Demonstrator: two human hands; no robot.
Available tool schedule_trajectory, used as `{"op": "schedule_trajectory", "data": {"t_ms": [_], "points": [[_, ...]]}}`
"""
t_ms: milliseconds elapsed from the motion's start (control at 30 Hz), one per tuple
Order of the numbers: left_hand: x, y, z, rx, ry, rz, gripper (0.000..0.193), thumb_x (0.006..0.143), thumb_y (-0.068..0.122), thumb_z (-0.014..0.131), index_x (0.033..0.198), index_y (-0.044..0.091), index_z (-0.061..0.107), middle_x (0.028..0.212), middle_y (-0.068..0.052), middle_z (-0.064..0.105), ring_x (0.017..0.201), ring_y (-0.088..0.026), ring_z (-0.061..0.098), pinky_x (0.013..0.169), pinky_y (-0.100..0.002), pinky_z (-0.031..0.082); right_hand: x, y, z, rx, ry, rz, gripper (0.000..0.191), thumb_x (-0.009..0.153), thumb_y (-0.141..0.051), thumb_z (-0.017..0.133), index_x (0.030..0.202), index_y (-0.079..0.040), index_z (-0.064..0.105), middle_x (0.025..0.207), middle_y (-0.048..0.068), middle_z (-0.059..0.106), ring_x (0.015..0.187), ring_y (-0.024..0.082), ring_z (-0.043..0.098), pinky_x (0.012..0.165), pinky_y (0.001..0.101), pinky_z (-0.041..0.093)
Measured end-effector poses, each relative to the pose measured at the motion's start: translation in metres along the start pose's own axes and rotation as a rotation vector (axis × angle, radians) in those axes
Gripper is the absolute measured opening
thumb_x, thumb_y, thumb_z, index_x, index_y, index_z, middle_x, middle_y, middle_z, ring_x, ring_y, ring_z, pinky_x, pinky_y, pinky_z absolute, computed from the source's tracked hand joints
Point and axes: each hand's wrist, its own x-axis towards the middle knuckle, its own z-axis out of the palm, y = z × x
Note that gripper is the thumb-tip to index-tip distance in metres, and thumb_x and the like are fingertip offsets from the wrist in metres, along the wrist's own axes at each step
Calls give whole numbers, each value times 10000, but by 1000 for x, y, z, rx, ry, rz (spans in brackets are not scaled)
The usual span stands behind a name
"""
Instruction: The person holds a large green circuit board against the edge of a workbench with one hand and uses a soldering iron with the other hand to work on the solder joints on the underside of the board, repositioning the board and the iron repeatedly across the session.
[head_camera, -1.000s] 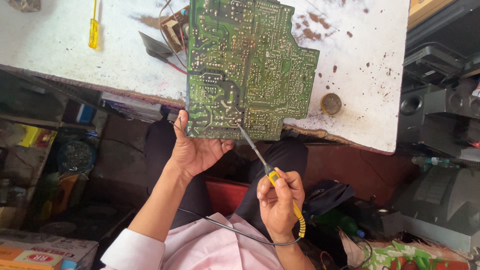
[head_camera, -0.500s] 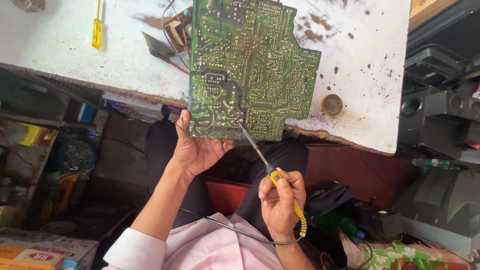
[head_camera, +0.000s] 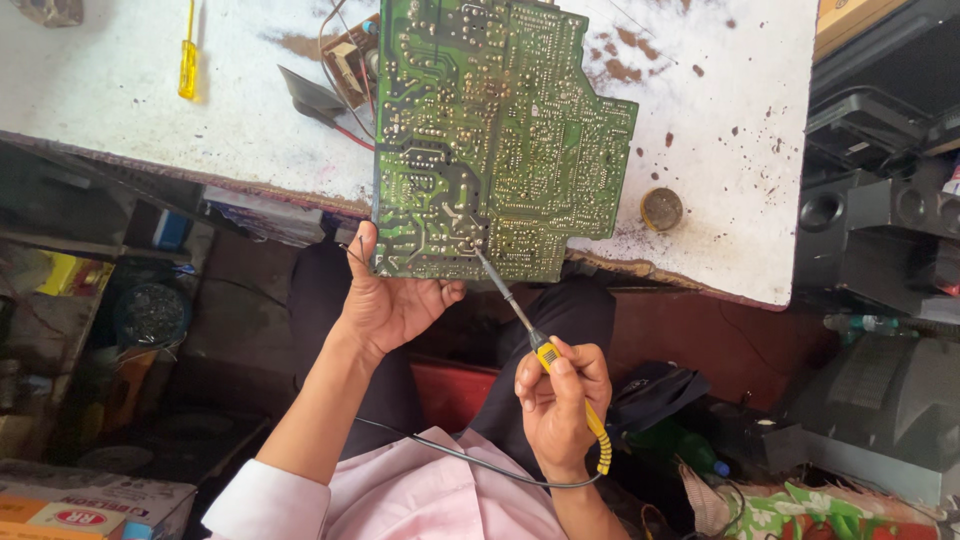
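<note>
**Soldering iron tip on the board's underside**

Green circuit board (head_camera: 490, 130), solder side up, lies on the white bench (head_camera: 730, 150) and overhangs its near edge. Left hand (head_camera: 395, 300) grips the board's near-left corner from below, thumb up along the left edge. Right hand (head_camera: 560, 405) is closed pen-style around the yellow-handled soldering iron (head_camera: 545, 355); its tip touches the board close to the near edge, just right of the left hand. Cord loops from the handle across the lap.

Step in hand, by my reading: heating one joint near that edge. Next move calls for a steady tip and a firm left-hand brace, since the overhanging board could tip.

Also on the bench: yellow screwdriver (head_camera: 187, 62) toward the far-left corner; small round tin (head_camera: 661, 209) near the near edge, right of the board; loose wired component (head_camera: 345, 70) at the board's far-left side.
</note>
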Motion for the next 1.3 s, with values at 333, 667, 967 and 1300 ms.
{"op": "schedule_trajectory", "data": {"t_ms": [333,667,967,1300], "points": [[-6,-25,-9,38,37,34,857,835,778,646,1398,136,579,1308,-78,649,1132,-251,610,848,-418,504,-17,-6,-49,158,127,-37,133,1058,-160,549,1102,-44,597,756,148,599,629,205,522,534,267,400],[14,-60,10,121,66,67,885,792,775,731,1359,116,565,1257,-83,664,1132,-285,625,844,-440,508,27,-63,-176,496,260,-49,200,1049,-240,591,1064,-49,646,754,60,552,662,135,477,557,220,389],[-2,-69,-13,18,100,67,928,745,792,725,1351,106,568,1233,-88,653,1093,-289,632,856,-449,512,24,-40,-211,442,374,-32,252,1035,-233,592,1083,9,643,772,78,594,651,134,481,541,216,399],[-6,-71,-20,37,70,76,912,759,776,721,1340,91,565,1181,-92,645,981,-275,620,823,-441,508,5,-67,-200,425,279,-108,184,1054,-226,596,1082,-55,659,774,79,576,671,152,492,545,219,377]]}}
